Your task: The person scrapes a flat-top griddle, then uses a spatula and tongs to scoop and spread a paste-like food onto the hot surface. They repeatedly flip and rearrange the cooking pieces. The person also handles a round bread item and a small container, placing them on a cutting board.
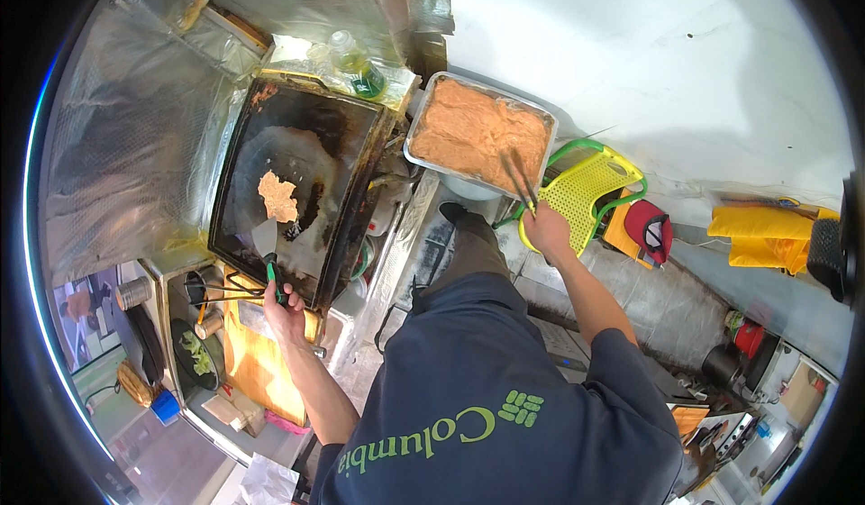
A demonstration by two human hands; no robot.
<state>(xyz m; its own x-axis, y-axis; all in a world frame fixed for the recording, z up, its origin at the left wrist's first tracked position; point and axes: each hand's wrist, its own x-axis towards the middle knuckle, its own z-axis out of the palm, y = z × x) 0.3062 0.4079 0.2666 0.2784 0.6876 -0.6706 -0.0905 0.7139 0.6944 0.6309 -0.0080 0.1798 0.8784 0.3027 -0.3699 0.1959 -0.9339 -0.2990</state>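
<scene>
My left hand [286,310] is closed round the green and black handle of a spatula [267,236]. Its metal blade lies on the dark griddle [347,127], just below a ragged patch of pale orange minced mixture [277,196]. On the right, my right hand [546,231] grips dark tongs [522,177]. Their two tips reach into a rectangular tray [436,159] filled with an orange minced mixture [478,127]. Whether the tips pinch any of it I cannot tell.
Behind the griddle stands a clear bottle of green liquid [365,74]. A yellow-green perforated chair [581,190] is close to my right hand, with a red cap [648,231] beyond. Left of my left forearm are a wooden board [257,356] and a dish of green vegetable pieces [195,354].
</scene>
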